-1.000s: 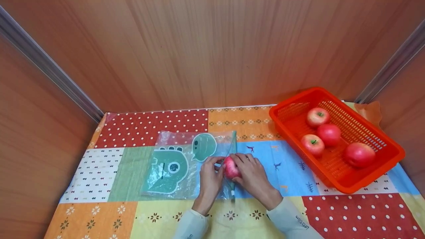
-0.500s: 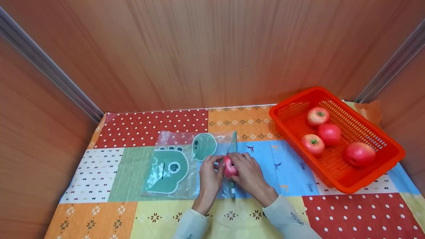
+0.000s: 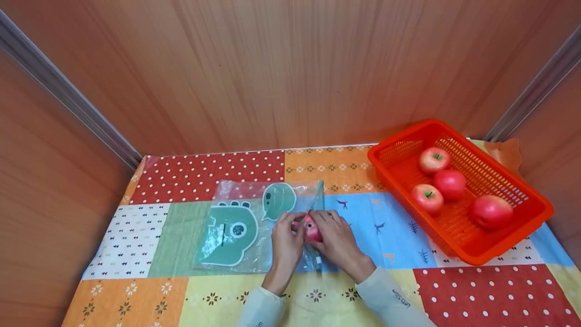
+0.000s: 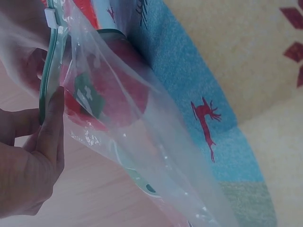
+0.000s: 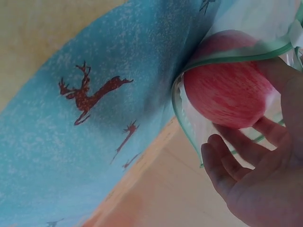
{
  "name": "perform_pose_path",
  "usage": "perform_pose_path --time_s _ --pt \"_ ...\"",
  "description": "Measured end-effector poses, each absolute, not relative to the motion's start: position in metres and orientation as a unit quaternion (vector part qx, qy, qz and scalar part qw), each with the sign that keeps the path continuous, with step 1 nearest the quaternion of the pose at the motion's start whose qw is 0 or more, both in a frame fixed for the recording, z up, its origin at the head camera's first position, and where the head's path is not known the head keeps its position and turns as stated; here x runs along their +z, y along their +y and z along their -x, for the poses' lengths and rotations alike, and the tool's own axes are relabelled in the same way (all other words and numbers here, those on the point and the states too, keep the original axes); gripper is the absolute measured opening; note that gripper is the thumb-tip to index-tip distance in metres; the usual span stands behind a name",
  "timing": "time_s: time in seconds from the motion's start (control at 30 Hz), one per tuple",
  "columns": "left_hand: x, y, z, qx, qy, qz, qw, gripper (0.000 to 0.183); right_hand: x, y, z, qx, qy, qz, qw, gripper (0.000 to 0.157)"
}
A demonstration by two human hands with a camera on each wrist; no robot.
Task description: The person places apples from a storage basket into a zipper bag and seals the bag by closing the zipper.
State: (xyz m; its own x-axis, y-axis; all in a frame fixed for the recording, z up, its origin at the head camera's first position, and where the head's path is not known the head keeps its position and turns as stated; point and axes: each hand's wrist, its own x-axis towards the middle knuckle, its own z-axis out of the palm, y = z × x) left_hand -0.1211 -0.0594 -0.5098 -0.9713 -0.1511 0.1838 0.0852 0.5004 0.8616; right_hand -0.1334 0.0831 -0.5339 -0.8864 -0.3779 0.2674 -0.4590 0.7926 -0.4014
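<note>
A clear zip bag [image 3: 233,231] with green cartoon prints lies flat on the cloth, its green-edged mouth to the right. At that mouth my left hand [image 3: 286,243] pinches the green zip edge [image 4: 45,90] between thumb and fingers. My right hand [image 3: 338,240] holds a red apple [image 3: 313,232], thumb and fingers around its side. In the right wrist view the apple [image 5: 227,90] sits partly inside the opening, the green rim crossing over it. Through the plastic in the left wrist view the apple [image 4: 125,80] shows blurred. A white slider [image 4: 51,18] sits on the zip.
To the right stands an orange-red plastic basket [image 3: 399,222] holding several apples [image 3: 427,198]. A patchwork cloth [image 3: 218,172] covers the table. Wood-grain panels [image 3: 281,72] rise behind and at both sides.
My right hand has moved slightly left, carrying the apple farther into the bag's mouth. The apple has turned, so its dark hollow now faces up. My left hand has barely shifted.
</note>
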Motion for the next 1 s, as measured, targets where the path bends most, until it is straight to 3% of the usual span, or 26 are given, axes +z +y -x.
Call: perform_pose_path --time_s 0.23,0.6,1.0 --pt "-0.508 -0.06 0.121 -0.494 -0.86 -0.016 0.129 0.021 -0.537 0.081 0.135 0.23 -0.94 -0.231 0.101 0.066" --pt "-0.508 -0.06 0.12 -0.499 -0.858 -0.02 0.122 0.021 -0.535 0.082 0.135 0.26 -0.934 -0.235 0.073 0.068" --pt "-0.508 -0.061 0.119 -0.505 -0.855 -0.019 0.117 0.022 -0.51 0.118 0.126 0.248 -0.943 -0.21 0.067 0.074"
